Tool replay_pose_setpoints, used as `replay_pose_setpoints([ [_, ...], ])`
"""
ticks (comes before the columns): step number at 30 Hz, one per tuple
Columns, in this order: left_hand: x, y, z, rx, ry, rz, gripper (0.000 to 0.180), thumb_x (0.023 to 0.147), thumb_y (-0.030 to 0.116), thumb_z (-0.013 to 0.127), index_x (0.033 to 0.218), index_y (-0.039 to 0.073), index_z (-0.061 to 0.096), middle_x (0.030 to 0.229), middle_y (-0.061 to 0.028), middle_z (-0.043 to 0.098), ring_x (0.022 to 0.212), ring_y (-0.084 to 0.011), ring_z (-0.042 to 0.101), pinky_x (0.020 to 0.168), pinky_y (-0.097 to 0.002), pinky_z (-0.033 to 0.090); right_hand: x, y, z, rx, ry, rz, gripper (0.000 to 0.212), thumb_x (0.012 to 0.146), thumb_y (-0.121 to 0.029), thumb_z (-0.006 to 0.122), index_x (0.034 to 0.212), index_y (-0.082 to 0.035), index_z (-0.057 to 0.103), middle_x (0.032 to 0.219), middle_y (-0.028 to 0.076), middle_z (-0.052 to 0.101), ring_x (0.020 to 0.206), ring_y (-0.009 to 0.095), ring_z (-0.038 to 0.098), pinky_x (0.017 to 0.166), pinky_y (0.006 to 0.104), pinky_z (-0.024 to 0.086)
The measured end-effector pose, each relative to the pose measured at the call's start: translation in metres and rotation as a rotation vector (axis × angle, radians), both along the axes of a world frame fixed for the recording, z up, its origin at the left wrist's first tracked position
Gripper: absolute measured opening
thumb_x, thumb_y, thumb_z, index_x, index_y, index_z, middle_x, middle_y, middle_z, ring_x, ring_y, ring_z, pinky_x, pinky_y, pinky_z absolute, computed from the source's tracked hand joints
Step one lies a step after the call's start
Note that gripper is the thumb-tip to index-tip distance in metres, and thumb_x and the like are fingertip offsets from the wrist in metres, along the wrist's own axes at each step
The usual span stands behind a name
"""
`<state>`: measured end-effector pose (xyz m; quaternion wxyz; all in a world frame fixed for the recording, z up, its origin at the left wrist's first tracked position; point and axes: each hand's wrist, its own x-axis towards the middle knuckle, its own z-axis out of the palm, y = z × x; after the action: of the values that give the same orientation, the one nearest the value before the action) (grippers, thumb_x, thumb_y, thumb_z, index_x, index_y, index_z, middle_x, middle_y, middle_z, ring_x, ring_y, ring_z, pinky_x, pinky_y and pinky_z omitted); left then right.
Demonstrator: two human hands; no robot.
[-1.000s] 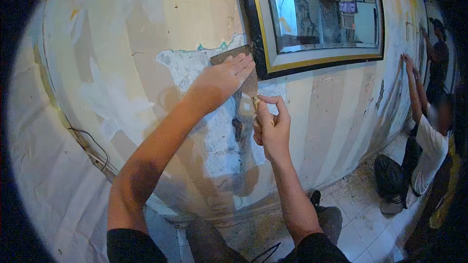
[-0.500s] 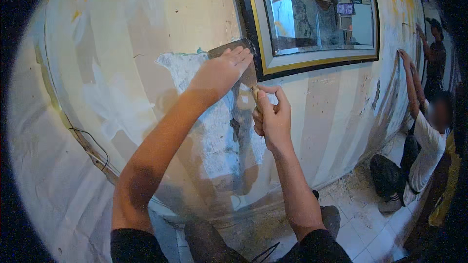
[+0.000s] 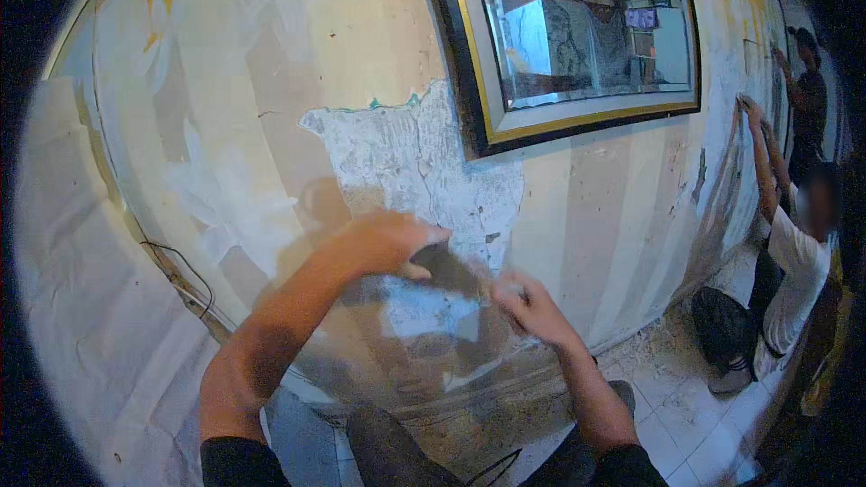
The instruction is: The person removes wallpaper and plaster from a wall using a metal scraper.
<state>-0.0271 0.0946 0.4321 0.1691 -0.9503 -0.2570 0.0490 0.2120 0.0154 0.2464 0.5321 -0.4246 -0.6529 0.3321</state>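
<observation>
In my right hand [image 3: 532, 308], blurred by motion, the fingers are closed round the handle of a wide-bladed scraper [image 3: 448, 272]. Its dark blade points left, in front of the wall. Beside the blade's far edge is my left hand [image 3: 388, 243], with thumb and fingers spread apart; whether it touches the blade I cannot tell. Behind both hands the wall has a bare, whitish patch [image 3: 397, 149] with a ragged outline and greenish bits along its top. Beige and tan striped covering [image 3: 591, 207] surrounds this patch.
A mirror [image 3: 595, 54] in a black and gold frame hangs just above right of the patch. Pale sheeting [image 3: 72, 307] and a dark cable [image 3: 194, 275] lie at left. At right a person [image 3: 794, 261] crouches, arms raised to the wall. Debris [image 3: 658, 352] litters the tiled floor.
Both hands and the scraper have come down from beside the mirror's lower corner. My left hand, earlier laid flat on the blade, now has its thumb spread away. More of the bare patch shows.
</observation>
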Motion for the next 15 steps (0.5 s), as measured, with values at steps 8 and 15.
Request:
replay_pose_setpoints([
  [8, 0.027, 0.035, 0.025, 0.606, -0.548, -0.337, 0.061, 0.076, 0.017, 0.064, 0.132, -0.001, 0.048, 0.136, -0.0175, 0.050, 0.126, -0.0327, 0.048, 0.105, -0.0440, 0.040, 0.044, -0.049, -0.247, -0.390, -0.578, -0.132, 0.041, 0.091, -0.036, 0.059, 0.123, -0.011, 0.057, 0.105, 0.016, 0.066, 0.097, 0.027, 0.065, 0.084, 0.0410, 0.051],
  [15, 0.061, 0.065, 0.055, 0.875, -0.583, -0.237, 0.074, 0.075, 0.021, 0.066, 0.138, -0.007, 0.038, 0.148, -0.0204, 0.034, 0.141, -0.0342, 0.027, 0.114, -0.0490, 0.026, 0.054, -0.021, -0.351, -0.598, -0.796, 0.005, 0.041, 0.090, -0.037, 0.058, 0.124, -0.014, 0.056, 0.108, 0.019, 0.066, 0.097, 0.035, 0.064, 0.085, 0.0448, 0.050],
])
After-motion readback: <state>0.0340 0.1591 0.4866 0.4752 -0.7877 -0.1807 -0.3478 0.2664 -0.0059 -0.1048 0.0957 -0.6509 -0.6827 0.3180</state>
